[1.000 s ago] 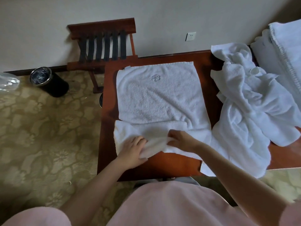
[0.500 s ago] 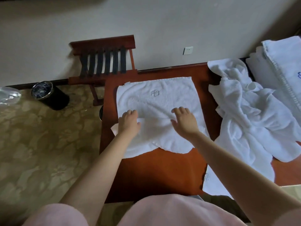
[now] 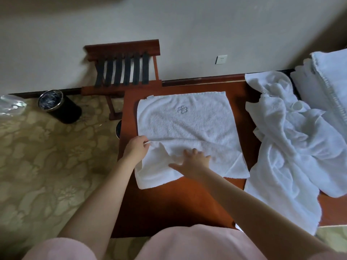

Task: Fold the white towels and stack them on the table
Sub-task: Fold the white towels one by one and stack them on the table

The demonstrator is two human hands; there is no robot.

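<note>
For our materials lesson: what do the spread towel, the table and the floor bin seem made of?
Towel: terry cloth, likely cotton; nubbly matt pile.
Table: reddish wood or veneer; smooth, slight sheen.
Bin: dark body, material unclear; shiny rim, probably metal.

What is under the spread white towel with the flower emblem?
The red-brown table shows around the towel, so the towel lies on it. The left hand pinches a fold near its left edge; whether another layer lies beneath is covered.

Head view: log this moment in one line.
left hand: pinches white towel edge | right hand: flat on towel | fold: unfinished | crumpled towels: right side of table
</note>
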